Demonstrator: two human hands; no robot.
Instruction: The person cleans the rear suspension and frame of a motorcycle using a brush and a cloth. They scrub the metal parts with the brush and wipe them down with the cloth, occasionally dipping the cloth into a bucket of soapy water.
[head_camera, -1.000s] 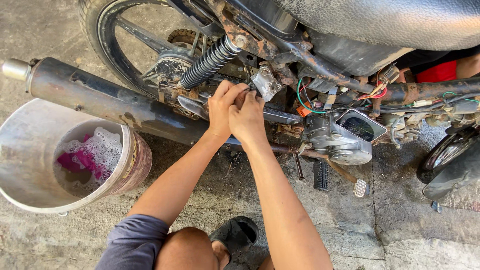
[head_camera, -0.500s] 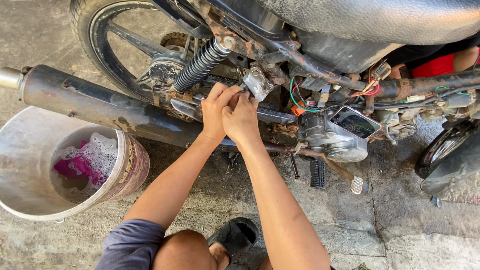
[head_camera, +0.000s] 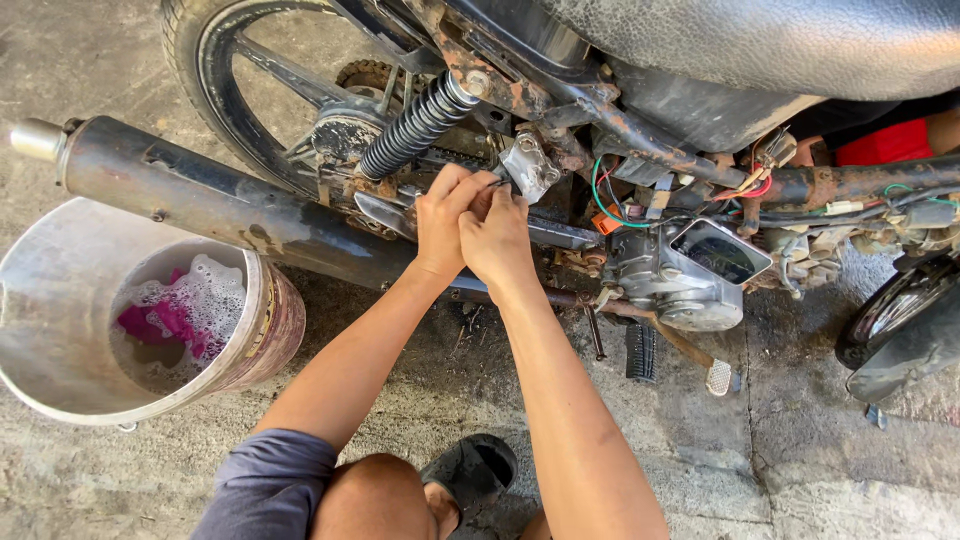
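1. Your left hand (head_camera: 441, 222) and right hand (head_camera: 497, 240) are pressed side by side against the motorcycle frame (head_camera: 560, 110), just below the coil shock absorber (head_camera: 418, 124).
2. Your left hand's fingers (head_camera: 462, 190) curl in and appear to pinch a thin dark rod-like piece (head_camera: 497, 183) at the fingertips; what that piece is, you cannot tell from this view.
3. Your right hand is curled too, its fingertips meeting the left hand's at the same spot, just beside a small grey metal bracket (head_camera: 530, 165). Whether it grips anything of its own cannot be told.
4. That spot sits above the long rusty exhaust pipe (head_camera: 210, 195), which runs from the silver tip at the left toward the engine (head_camera: 680, 270).
5. Behind your hands you see the rear wheel (head_camera: 215, 60) with its sprocket (head_camera: 365, 75).
6. To the right of your hands, loose red, green and yellow wires (head_camera: 745, 185) hang near the engine, with an orange connector (head_camera: 606, 221) just beside them.
7. The black seat (head_camera: 780, 45) spans the top right.
8. A kick lever (head_camera: 690, 350) and a ribbed footpeg (head_camera: 640, 352) hang below the engine.
9. At the left, a bucket (head_camera: 60, 300) stands on the concrete floor (head_camera: 800, 460), holding soapy water and a pink cloth (head_camera: 160, 325).
10. Your knee and a black sandal (head_camera: 470, 470) show at the bottom.
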